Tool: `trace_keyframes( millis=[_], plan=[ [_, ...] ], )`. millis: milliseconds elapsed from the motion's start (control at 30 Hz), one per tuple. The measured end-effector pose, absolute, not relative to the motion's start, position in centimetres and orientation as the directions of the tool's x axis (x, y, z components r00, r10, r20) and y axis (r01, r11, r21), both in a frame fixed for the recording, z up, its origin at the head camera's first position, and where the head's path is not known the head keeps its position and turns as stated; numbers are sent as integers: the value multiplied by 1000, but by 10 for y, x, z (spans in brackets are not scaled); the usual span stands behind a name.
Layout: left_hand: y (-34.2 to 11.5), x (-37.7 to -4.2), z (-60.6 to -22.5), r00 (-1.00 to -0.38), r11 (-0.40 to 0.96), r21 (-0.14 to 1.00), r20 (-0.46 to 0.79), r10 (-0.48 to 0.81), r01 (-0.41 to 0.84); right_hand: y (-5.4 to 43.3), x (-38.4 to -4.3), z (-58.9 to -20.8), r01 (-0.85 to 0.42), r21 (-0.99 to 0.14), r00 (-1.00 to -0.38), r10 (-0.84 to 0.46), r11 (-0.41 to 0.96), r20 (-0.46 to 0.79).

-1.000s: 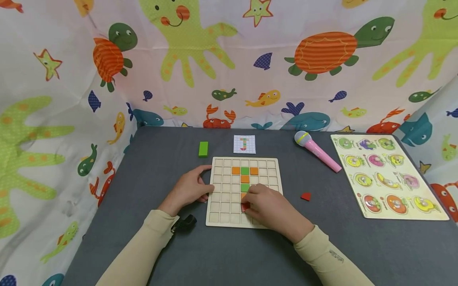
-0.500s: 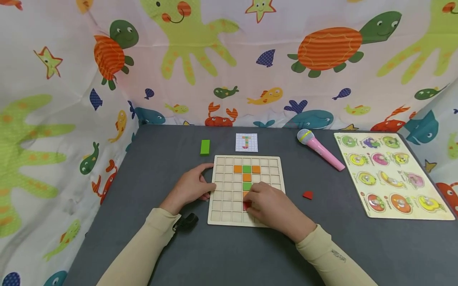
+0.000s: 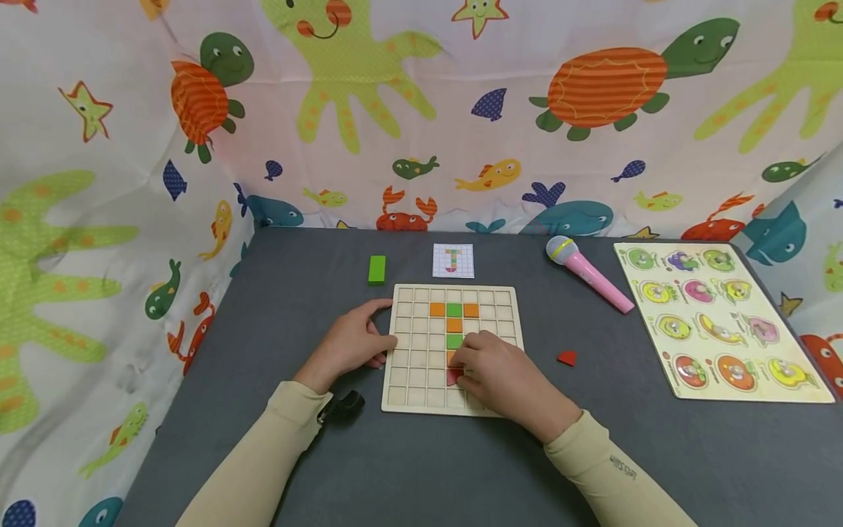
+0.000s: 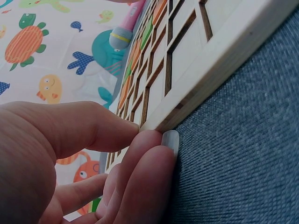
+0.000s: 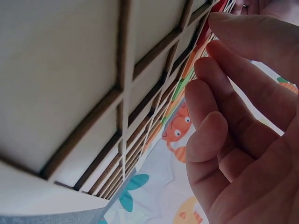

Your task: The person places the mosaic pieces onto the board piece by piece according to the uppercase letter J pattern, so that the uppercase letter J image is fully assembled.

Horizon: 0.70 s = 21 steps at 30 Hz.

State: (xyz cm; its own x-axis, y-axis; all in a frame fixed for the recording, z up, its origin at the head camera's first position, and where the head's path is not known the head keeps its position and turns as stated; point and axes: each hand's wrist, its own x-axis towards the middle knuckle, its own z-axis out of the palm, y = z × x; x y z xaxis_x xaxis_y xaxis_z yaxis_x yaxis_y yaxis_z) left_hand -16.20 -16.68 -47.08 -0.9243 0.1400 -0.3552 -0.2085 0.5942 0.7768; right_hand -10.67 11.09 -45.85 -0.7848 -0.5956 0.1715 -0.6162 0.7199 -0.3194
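Observation:
A wooden grid board (image 3: 408, 377) lies on the dark table, with its edge also in the left wrist view. My left hand (image 3: 345, 342) pinches the board's left edge between thumb and fingers. Orange and green square tiles, such as the top green tile (image 3: 454, 310), form a T-like column in the cells. At the column's lower end is a red piece (image 3: 453, 376). My right hand (image 3: 500, 377) holds this piece at its cell with thumb and fingertips, partly hiding it. In the right wrist view the thumb and forefinger meet at the red piece (image 5: 205, 35).
Behind the board lie a green block (image 3: 377, 270) and a small pattern card (image 3: 453, 261). To the right are a loose red piece (image 3: 567, 358), a pink toy microphone (image 3: 589, 274) and a fruit puzzle board (image 3: 718, 322). A printed curtain (image 3: 369, 110) borders the table.
My right fingers have shifted slightly at the red piece, leaving a bit more of it showing. My left hand stays on the board edge. The head view has moved slightly.

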Motion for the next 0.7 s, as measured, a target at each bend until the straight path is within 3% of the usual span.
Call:
trace_keyframes(
  millis=[100, 267, 700],
  plan=[
    [-167, -163, -469, -924, 592, 778, -357, 140, -211, 114, -108, -457, -619, -319, -782, -600, 718, 167],
    [-165, -163, -470, -924, 595, 775, -358, 136, -213, 130, -107, -449, -541, -341, -836, -536, 769, 120],
    [-166, -162, -473, -927, 597, 773, -354, 126, -214, 220, -94, -450, -359, -289, -932, -357, 888, 61]
  ],
)
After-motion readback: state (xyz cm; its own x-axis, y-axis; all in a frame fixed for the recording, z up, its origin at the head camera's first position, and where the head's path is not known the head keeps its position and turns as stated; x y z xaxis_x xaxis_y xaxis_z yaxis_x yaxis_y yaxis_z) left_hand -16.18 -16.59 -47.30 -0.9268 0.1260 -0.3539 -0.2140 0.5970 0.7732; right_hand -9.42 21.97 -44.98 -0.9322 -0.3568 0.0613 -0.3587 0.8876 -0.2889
